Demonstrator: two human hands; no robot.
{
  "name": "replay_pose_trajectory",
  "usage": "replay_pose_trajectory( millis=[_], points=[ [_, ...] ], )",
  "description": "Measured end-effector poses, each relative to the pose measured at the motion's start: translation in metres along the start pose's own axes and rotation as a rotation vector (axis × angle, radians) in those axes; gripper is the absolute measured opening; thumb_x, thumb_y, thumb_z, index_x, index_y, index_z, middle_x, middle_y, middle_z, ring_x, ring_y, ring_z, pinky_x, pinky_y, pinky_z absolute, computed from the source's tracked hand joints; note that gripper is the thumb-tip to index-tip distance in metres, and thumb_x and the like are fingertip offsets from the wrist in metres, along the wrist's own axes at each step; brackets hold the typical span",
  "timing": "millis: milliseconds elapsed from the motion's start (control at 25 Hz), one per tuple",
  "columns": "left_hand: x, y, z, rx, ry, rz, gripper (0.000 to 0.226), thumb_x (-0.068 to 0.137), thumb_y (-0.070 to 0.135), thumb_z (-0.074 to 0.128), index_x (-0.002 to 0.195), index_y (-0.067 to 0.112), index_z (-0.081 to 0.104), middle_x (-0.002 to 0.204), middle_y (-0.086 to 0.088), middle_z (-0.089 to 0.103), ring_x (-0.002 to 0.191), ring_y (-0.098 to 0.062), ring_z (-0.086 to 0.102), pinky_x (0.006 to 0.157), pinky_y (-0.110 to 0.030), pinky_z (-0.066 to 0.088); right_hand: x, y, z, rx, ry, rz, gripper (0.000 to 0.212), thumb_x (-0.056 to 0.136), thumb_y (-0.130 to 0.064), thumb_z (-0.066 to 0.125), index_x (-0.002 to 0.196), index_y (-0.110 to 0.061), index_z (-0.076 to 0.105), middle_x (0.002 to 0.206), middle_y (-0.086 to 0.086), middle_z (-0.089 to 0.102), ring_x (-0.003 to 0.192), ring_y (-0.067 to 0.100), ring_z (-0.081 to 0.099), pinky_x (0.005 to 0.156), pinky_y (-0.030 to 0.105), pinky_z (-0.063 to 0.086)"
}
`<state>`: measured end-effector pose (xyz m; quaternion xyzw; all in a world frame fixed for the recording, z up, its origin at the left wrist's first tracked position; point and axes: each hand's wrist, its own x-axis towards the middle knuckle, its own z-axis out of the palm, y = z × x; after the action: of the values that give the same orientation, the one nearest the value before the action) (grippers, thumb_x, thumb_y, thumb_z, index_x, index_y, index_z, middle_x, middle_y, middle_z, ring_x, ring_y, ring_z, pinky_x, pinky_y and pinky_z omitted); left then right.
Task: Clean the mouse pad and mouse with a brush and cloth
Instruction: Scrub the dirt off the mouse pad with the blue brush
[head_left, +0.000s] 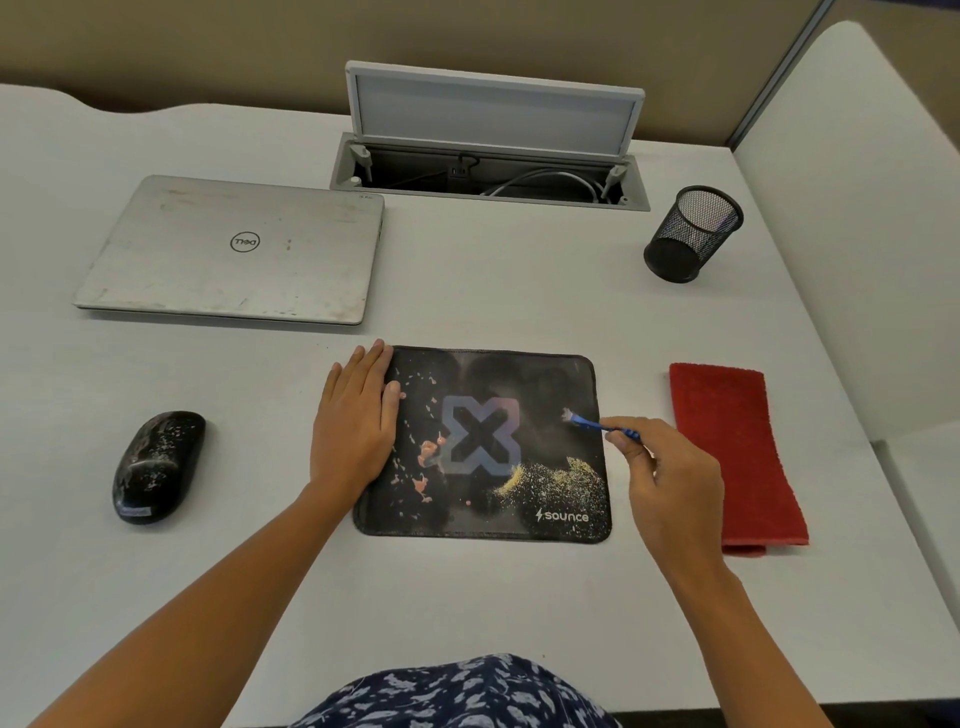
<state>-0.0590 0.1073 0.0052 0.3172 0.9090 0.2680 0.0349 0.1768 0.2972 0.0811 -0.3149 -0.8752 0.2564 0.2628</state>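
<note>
A black mouse pad (519, 379) with an X logo lies in the middle of the desk, spotted with pink smears on its left half and yellow crumbs near its lower right. My left hand (353, 421) presses flat on the pad's left edge, fingers straight. My right hand (670, 483) pinches a small blue brush (592, 423) whose white bristles touch the pad's right side. A black mouse (156, 462), speckled with white dirt, sits on the desk to the left. A folded red cloth (732, 447) lies to the right of the pad.
A shut silver laptop (234, 249) lies at the back left. An open cable hatch (488, 166) with its lid raised sits at the back centre. A black mesh pen cup (691, 234) stands at the back right. A partition wall (857, 208) borders the desk's right side.
</note>
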Motion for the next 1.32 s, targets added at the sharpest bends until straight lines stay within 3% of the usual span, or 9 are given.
replay_pose_trajectory(
  millis=[160,360,640,840,1040,1320],
  points=[
    [0.0,0.0,0.0,-0.003,0.011,0.008,0.054,0.1,0.038,0.022,0.149,0.018,0.031,0.155,0.001,0.031,0.146,-0.015,0.021,0.122,-0.035,0.009,0.0,0.01,-0.005,0.028,-0.027,-0.02,0.01,0.088,-0.006,0.064,0.087,-0.013,0.07,0.075,-0.006,0.066,0.06,0.013,0.056,0.05,0.035,0.047],
    [0.0,-0.001,0.001,0.003,0.01,0.008,0.054,0.1,0.039,0.022,0.149,0.018,0.031,0.155,0.001,0.031,0.146,-0.015,0.021,0.121,-0.034,0.008,-0.004,0.019,-0.009,0.038,-0.023,0.016,0.009,0.087,-0.004,0.064,0.088,-0.011,0.07,0.078,-0.007,0.065,0.067,0.017,0.06,0.054,0.045,0.053],
    [0.0,-0.002,0.002,0.007,0.02,0.013,0.053,0.1,0.038,0.022,0.149,0.019,0.031,0.155,0.001,0.031,0.145,-0.015,0.021,0.121,-0.032,0.007,-0.02,0.019,-0.009,0.026,0.025,0.022,0.008,0.087,-0.004,0.064,0.09,-0.009,0.069,0.077,-0.002,0.065,0.064,0.02,0.06,0.05,0.045,0.054],
    [0.0,-0.003,0.004,0.007,0.014,0.008,0.054,0.1,0.04,0.021,0.149,0.019,0.03,0.155,0.001,0.031,0.146,-0.015,0.021,0.121,-0.033,0.007,-0.027,0.017,-0.009,0.006,0.067,0.035,0.011,0.087,-0.003,0.063,0.094,-0.009,0.07,0.08,-0.002,0.066,0.064,0.015,0.059,0.051,0.036,0.053],
    [0.001,-0.004,0.004,0.006,0.018,0.01,0.053,0.1,0.039,0.021,0.149,0.019,0.03,0.155,0.001,0.031,0.146,-0.015,0.021,0.121,-0.032,0.007,-0.036,0.015,-0.013,0.013,0.084,0.05,0.014,0.087,-0.006,0.063,0.098,-0.008,0.07,0.083,-0.005,0.066,0.068,0.0,0.056,0.058,0.011,0.044],
    [0.0,-0.004,0.004,-0.001,0.015,0.011,0.053,0.1,0.039,0.021,0.149,0.019,0.031,0.155,0.001,0.031,0.146,-0.015,0.021,0.122,-0.035,0.008,-0.049,0.012,-0.014,0.011,0.126,0.086,0.015,0.086,-0.005,0.064,0.099,-0.008,0.07,0.082,-0.003,0.065,0.066,0.007,0.057,0.054,0.021,0.051]
  ],
)
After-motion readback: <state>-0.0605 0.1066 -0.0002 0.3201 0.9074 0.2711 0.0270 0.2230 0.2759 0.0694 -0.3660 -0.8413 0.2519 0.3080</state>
